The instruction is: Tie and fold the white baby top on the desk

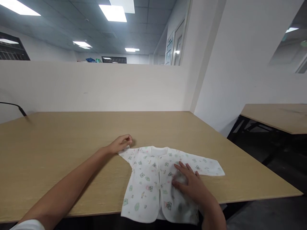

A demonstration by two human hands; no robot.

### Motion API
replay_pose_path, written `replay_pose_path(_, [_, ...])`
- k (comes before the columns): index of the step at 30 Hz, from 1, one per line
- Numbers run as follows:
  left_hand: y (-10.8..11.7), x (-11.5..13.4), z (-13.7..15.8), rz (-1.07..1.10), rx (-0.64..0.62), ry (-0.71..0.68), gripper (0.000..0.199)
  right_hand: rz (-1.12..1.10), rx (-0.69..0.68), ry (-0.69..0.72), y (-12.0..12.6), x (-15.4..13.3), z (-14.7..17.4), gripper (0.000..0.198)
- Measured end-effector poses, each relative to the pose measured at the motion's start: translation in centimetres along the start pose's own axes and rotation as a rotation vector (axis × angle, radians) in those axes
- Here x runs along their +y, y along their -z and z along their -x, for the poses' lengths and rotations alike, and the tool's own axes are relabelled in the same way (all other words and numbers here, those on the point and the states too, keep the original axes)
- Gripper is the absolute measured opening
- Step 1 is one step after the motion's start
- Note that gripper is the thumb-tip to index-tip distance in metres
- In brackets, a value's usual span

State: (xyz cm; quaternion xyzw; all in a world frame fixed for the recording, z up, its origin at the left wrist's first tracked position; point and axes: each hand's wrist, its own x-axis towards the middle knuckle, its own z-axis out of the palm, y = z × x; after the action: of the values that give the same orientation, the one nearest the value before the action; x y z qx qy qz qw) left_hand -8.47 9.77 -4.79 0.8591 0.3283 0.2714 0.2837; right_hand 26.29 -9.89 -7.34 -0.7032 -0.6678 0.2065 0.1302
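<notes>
- I see a table under the shirt.
- Shirt, spread flat, beneath my right hand.
- Right hand over the shirt's front, fingers loose, spread.
- Left hand at the shirt's sleeve, fingers curled; I can't tell whether they grip.

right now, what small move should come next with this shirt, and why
Perhaps the left hand should draw the sleeve beside it outward: that one shows short there, while the opposite sleeve lies extended on the table.
</notes>
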Motion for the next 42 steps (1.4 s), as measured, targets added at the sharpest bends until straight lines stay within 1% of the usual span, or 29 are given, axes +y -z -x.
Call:
replay_pose_path(2, [0.6,0.2,0.2,-0.027,-0.096,0.025,0.042,0.015,-0.008,-0.018,0.1,-0.4,-0.6,0.067])
replay_pose_path(5, [1.0,0.2,0.4,-0.094,-0.206,0.026,0.055,0.034,-0.018,-0.018,0.1,-0.3,-1.3,0.068])
replay_pose_path(9, [1.6,0.0,0.3,-0.060,-0.329,0.070,0.042,0.074,-0.001,-0.006,-0.1,-0.2,-1.8,0.067])
replay_pose_path(11, [1.8,0.1,0.4,0.010,-0.331,0.089,0.042,0.090,0.032,-0.018,-0.2,-0.4,-2.2,0.066])
replay_pose_path(12, [1.8,0.1,0.4,0.057,-0.304,0.098,0.042,0.097,0.047,-0.030,-0.3,-0.6,-2.4,0.065])
replay_pose_path(14, [1.7,0.1,0.4,0.159,-0.190,0.118,0.043,0.116,0.073,-0.058,-0.5,-1.1,-2.9,0.063])
replay_pose_path(16, [1.5,0.1,0.2,0.234,-0.030,0.153,0.045,0.130,0.092,-0.078,-0.6,-1.4,-3.4,0.063])
replay_pose_path(19, [1.6,0.4,-0.2,0.245,0.212,0.259,0.048,0.137,0.109,-0.085,-0.8,-1.5,-3.8,0.065])
replay_pose_path(21, [2.3,0.6,-0.4,0.284,0.284,0.365,0.049,0.138,0.109,-0.073,-0.9,-1.4,-3.8,0.064])
replay_pose_path(23, [3.3,0.5,-0.3,0.358,0.304,0.467,0.051,0.137,0.111,-0.055,-1.0,-1.2,-3.7,0.063])
replay_pose_path(24, [3.8,0.3,-0.3,0.354,0.319,0.520,0.053,0.136,0.116,-0.048,-1.0,-1.1,-3.7,0.062])
replay_pose_path(25, [4.1,-0.1,-0.2,0.298,0.346,0.572,0.055,0.134,0.124,-0.043,-1.0,-1.1,-3.5,0.062])
replay_pose_path(26, [4.3,-0.5,-0.1,0.194,0.383,0.612,0.055,0.135,0.137,-0.042,-1.0,-1.1,-3.4,0.062])
replay_pose_path(27, [4.3,-0.9,0.0,0.061,0.426,0.623,0.053,0.137,0.152,-0.043,-0.9,-1.1,-3.1,0.062])
replay_pose_path(28, [3.9,-1.3,0.0,-0.069,0.469,0.596,0.051,0.143,0.164,-0.044,-0.8,-1.3,-2.8,0.061])
replay_pose_path(29, [3.3,-1.5,0.0,-0.178,0.505,0.531,0.047,0.151,0.168,-0.040,-0.7,-1.5,-2.3,0.061])
replay_pose_path(31, [1.4,-1.2,-0.1,-0.272,0.513,0.320,0.044,0.159,0.162,-0.004,-0.3,-2.4,-1.2,0.062])
replay_pose_path(32, [0.1,-0.6,-0.2,-0.286,0.464,0.218,0.046,0.151,0.148,0.031,-0.1,-3.0,-0.5,0.063])
replay_pose_path(33, [-1.2,0.1,-0.2,-0.298,0.367,0.130,0.051,0.129,0.138,0.075,0.0,-3.6,0.2,0.064])
replay_pose_path(34, [-2.4,1.0,-0.2,-0.304,0.227,0.058,0.056,0.099,0.116,0.114,0.1,-4.4,0.8,0.065])
replay_pose_path(36, [-4.5,2.9,0.1,-0.324,-0.092,-0.019,0.067,0.050,-0.001,0.142,0.1,-5.7,1.7,0.074])
replay_pose_path(37, [-5.1,3.7,0.3,-0.337,-0.214,-0.035,0.069,0.037,-0.060,0.131,0.0,-6.3,1.9,0.079])
replay_pose_path(38, [-5.6,4.4,0.5,-0.353,-0.302,-0.040,0.070,0.030,-0.101,0.117,-0.1,-6.7,2.1,0.080])
replay_pose_path(39, [-5.8,4.8,0.7,-0.369,-0.360,-0.035,0.071,0.026,-0.117,0.106,-0.1,-7.0,2.2,0.074])
replay_pose_path(40, [-5.8,5.2,0.9,-0.384,-0.392,-0.026,0.071,0.021,-0.111,0.103,-0.1,-7.2,2.2,0.062])
replay_pose_path(42, [-5.4,5.6,1.2,-0.418,-0.405,0.001,0.072,-0.002,-0.068,0.132,0.1,-7.3,2.2,0.031])
